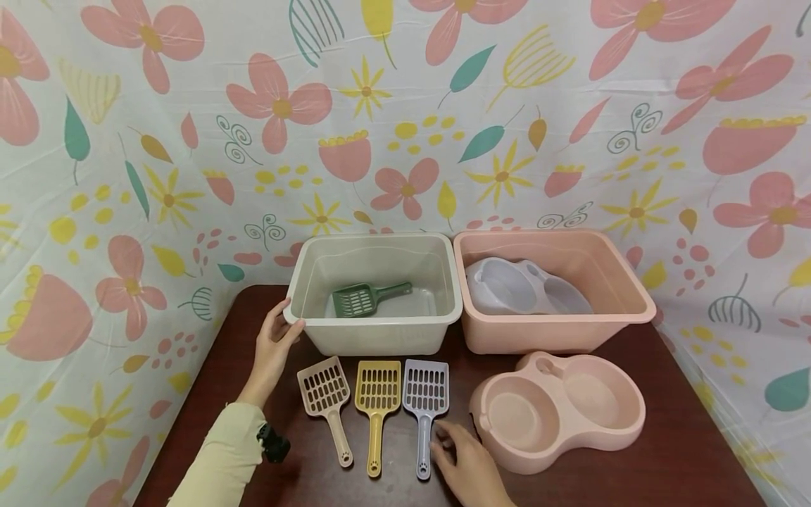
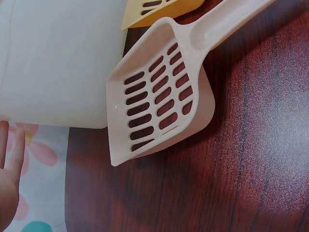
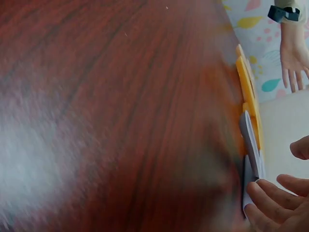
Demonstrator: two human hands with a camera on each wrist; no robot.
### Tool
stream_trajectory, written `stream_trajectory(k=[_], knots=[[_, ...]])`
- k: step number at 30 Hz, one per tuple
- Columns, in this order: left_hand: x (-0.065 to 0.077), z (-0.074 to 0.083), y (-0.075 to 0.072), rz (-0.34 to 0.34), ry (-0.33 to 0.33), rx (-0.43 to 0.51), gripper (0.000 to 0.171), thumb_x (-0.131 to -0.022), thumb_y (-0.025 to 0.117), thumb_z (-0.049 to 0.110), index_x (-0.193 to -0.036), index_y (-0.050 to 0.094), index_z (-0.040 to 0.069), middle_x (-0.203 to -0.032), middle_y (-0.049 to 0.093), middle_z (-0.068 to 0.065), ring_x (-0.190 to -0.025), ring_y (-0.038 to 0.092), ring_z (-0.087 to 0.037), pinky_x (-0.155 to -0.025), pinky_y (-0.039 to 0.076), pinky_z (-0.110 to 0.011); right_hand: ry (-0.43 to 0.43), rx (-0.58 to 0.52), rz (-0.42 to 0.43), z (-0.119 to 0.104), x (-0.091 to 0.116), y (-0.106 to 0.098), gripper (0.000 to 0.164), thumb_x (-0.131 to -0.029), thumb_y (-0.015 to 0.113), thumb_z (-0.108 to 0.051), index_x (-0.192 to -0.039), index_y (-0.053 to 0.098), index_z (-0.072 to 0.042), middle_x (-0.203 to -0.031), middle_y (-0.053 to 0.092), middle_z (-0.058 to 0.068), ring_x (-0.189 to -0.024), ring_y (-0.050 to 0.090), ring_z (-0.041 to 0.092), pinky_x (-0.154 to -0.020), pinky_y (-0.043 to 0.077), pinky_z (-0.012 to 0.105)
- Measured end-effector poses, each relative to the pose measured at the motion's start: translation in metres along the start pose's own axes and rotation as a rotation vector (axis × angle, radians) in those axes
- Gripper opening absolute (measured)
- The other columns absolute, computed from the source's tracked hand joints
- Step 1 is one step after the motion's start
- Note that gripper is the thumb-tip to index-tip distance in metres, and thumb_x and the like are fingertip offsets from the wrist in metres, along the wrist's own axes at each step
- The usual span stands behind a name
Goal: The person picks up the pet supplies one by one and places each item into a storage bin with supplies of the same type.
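Note:
My left hand (image 1: 274, 350) touches the front left corner of the off-white litter box (image 1: 374, 336); its fingers look straight in both wrist views. Inside that box lies a dark green litter scoop (image 1: 356, 301). My right hand (image 1: 467, 465) is just right of the handle of the lavender litter scoop (image 1: 426, 389), fingers loosely bent. Whether its fingertips touch that handle I cannot tell. To the left lie a yellow scoop (image 1: 378, 387) and a beige scoop (image 2: 113, 104), slats toward the box.
A pink litter box (image 1: 551, 334) stands right of the off-white one, holding a lavender double bowl (image 1: 507, 285). In front of it sits a pink double bowl (image 1: 573, 415). All rest on a dark red wooden table (image 1: 684, 451) against a flowered cloth (image 1: 405, 105).

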State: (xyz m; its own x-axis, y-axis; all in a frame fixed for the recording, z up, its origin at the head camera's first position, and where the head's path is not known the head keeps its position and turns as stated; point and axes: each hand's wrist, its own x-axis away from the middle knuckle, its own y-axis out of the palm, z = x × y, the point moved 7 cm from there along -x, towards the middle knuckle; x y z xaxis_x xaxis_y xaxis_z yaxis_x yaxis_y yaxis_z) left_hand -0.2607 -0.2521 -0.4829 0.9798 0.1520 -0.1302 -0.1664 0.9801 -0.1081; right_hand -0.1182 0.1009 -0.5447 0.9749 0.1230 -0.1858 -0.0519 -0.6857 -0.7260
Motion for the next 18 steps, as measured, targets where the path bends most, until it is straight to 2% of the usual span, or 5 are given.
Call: stream_trajectory(k=[5,9,12,18], knots=[[0.006,0.014,0.003,-0.020,-0.005,0.015,0.059,-0.099,0.060,0.008,-0.152,0.034,0.006,-0.140,0.046,-0.023,-0.106,0.055,0.000,-0.083,0.049,-0.018,0.065,-0.111,-0.062,0.004,0.001,0.008,0.033,-0.089,0.075,-0.019,-0.117,0.067,-0.005,-0.094,0.064,-0.003,-0.078,0.060,0.006,-0.071,0.051,0.028],[0.011,0.027,0.006,-0.024,-0.017,-0.007,0.059,-0.100,0.060,0.009,-0.152,0.033,0.004,-0.141,0.045,-0.024,-0.108,0.054,-0.003,-0.085,0.049,-0.022,0.103,-0.175,-0.075,0.006,0.002,0.013,0.036,-0.088,0.075,-0.019,-0.118,0.066,-0.001,-0.090,0.064,-0.003,-0.074,0.060,0.004,-0.068,0.050,0.027],[0.011,0.029,0.006,-0.023,-0.032,-0.021,0.059,-0.100,0.060,0.011,-0.153,0.034,0.006,-0.142,0.046,-0.021,-0.110,0.054,-0.006,-0.089,0.049,-0.029,0.129,-0.202,-0.089,0.007,0.001,0.017,0.039,-0.088,0.076,-0.019,-0.118,0.065,0.001,-0.087,0.063,-0.004,-0.071,0.058,0.002,-0.065,0.049,0.025],[0.012,0.031,0.006,-0.024,-0.020,-0.020,0.059,-0.100,0.060,0.011,-0.153,0.034,0.007,-0.143,0.046,-0.022,-0.111,0.054,-0.011,-0.089,0.050,-0.029,0.179,-0.221,-0.153,0.008,-0.003,0.026,0.046,-0.086,0.077,-0.020,-0.120,0.062,0.006,-0.081,0.059,-0.004,-0.066,0.054,0.001,-0.062,0.047,0.024]])
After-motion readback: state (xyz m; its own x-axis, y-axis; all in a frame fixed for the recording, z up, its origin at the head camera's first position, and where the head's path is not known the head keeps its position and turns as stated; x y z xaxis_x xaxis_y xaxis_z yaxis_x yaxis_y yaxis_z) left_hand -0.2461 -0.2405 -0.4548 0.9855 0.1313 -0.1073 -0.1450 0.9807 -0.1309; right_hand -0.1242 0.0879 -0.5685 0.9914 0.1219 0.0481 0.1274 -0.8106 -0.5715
